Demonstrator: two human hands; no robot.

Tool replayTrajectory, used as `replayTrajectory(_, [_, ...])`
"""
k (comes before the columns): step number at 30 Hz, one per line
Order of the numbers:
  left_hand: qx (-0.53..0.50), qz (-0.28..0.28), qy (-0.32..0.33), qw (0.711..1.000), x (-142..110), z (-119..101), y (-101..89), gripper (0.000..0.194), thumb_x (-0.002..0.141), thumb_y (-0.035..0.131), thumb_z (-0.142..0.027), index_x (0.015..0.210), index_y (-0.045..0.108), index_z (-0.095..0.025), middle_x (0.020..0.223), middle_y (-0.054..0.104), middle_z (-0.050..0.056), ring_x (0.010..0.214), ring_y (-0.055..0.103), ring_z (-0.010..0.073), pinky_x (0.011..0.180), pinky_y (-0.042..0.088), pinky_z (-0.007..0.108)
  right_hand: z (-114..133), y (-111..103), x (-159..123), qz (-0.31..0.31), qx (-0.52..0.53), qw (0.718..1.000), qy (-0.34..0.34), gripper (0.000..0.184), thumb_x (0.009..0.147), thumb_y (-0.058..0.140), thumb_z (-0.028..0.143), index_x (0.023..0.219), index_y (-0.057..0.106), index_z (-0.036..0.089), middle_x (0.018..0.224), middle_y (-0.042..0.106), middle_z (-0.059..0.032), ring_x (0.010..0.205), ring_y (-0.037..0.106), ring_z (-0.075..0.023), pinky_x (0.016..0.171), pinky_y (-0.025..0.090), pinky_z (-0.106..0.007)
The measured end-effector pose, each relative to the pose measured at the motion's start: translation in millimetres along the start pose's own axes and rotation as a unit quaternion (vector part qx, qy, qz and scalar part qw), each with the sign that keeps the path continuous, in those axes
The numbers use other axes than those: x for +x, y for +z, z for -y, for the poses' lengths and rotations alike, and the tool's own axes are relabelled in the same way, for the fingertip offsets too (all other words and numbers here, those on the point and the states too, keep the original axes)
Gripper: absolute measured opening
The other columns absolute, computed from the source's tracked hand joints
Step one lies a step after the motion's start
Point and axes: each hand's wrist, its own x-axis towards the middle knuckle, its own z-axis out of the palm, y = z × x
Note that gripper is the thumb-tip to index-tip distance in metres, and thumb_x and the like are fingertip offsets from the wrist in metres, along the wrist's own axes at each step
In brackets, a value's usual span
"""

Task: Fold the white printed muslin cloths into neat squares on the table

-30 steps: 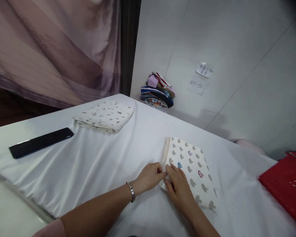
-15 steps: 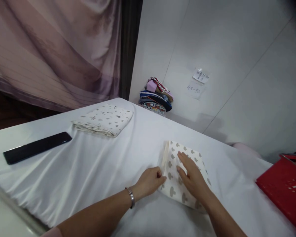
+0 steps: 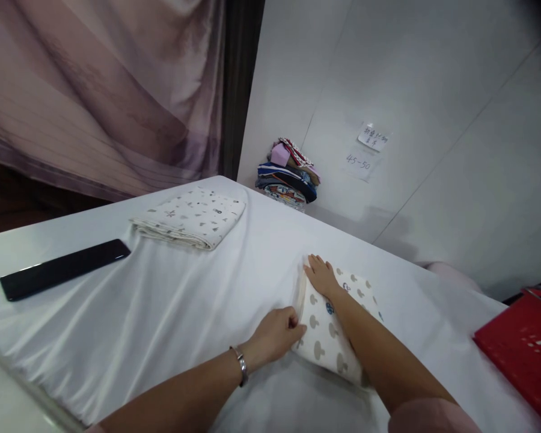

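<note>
A folded white cloth (image 3: 316, 328) with grey mushroom-like prints lies on the white-covered table. My left hand (image 3: 277, 332), with a silver bracelet at the wrist, is closed at the cloth's left edge, thumb over the layers in a pinch. My right hand (image 3: 321, 275) rests flat on the far left corner, fingers stretched over the edge, and its forearm crosses the print. Farther back on the left, a second folded cloth (image 3: 192, 216) with small grey prints lies apart from both hands.
A black phone-like slab (image 3: 65, 269) lies on the left of the table (image 3: 261, 252). Beyond the far edge is a stack of folded fabrics (image 3: 286, 174) by the wall with paper notes (image 3: 369, 138). A red basket (image 3: 523, 343) stands at right; a pink curtain (image 3: 117, 90) hangs behind.
My right hand has slid from the middle of the mushroom-print cloth to its far left corner. My left hand keeps its place at the edge.
</note>
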Motion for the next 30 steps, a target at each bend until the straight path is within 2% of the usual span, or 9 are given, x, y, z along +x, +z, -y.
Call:
replayTrajectory(6, [0.007,0.000,0.006,1.000,0,-2,-1.1,0.023,0.074,0.049,-0.040,0.066,0.050,-0.019,0.062,0.054,-0.002,0.059,0.048,0.0136,0.053,0.028,0.024,-1,-1,-3,0.003,0.005,1.000,-0.002,0.053,0.092,0.023,0.042,0.136,0.032,0.013,0.144,0.029,-0.0119,0.134,0.019,-0.0239,0.106,0.011,-0.046])
replayTrajectory(10, [0.017,-0.002,0.017,1.000,1,-3,-1.8,0.022,0.074,0.049,-0.038,0.065,0.048,-0.019,0.060,0.052,-0.003,0.059,0.046,0.0133,0.053,0.028,0.024,-3,-10,-4,0.015,0.010,1.000,-0.008,0.052,0.091,0.025,0.046,0.133,0.036,0.017,0.143,0.031,-0.0103,0.133,0.022,-0.0220,0.106,0.016,-0.043])
replayTrajectory(13, [0.021,0.001,0.014,1.000,2,-4,-2.7,0.023,0.074,0.048,-0.039,0.063,0.046,-0.019,0.060,0.050,-0.003,0.059,0.046,0.0131,0.053,0.027,0.024,-13,-23,-9,0.007,0.003,1.000,0.007,0.053,0.091,0.024,0.047,0.134,0.034,0.018,0.145,0.027,-0.0092,0.135,0.017,-0.0215,0.106,0.014,-0.042])
replayTrajectory(17, [0.015,0.004,0.008,1.000,2,-6,-2.9,0.024,0.075,0.047,-0.040,0.062,0.045,-0.019,0.059,0.050,-0.003,0.059,0.046,0.0128,0.054,0.028,0.024,-40,-36,-23,-0.003,-0.016,0.998,0.055,0.056,0.092,0.020,0.047,0.137,0.029,0.015,0.147,0.022,-0.0105,0.135,0.011,-0.0231,0.106,0.010,-0.045])
replayTrajectory(22, [0.010,0.005,0.003,1.000,2,-6,-2.3,0.026,0.075,0.046,-0.040,0.061,0.042,-0.019,0.058,0.048,-0.004,0.057,0.044,0.0121,0.054,0.028,0.024,-65,-28,-35,0.011,-0.033,0.995,0.096,0.052,0.091,0.026,0.044,0.135,0.032,0.018,0.143,0.032,-0.0089,0.132,0.021,-0.0224,0.105,0.011,-0.042])
replayTrajectory(30, [0.010,0.005,-0.015,1.000,3,-5,-2.0,0.025,0.075,0.047,-0.038,0.060,0.041,-0.019,0.058,0.046,-0.005,0.058,0.044,0.0116,0.054,0.028,0.023,-66,-20,-31,-0.005,-0.059,0.995,0.082,0.052,0.091,0.024,0.045,0.134,0.034,0.018,0.136,0.043,-0.0097,0.125,0.034,-0.0209,0.101,0.016,-0.038])
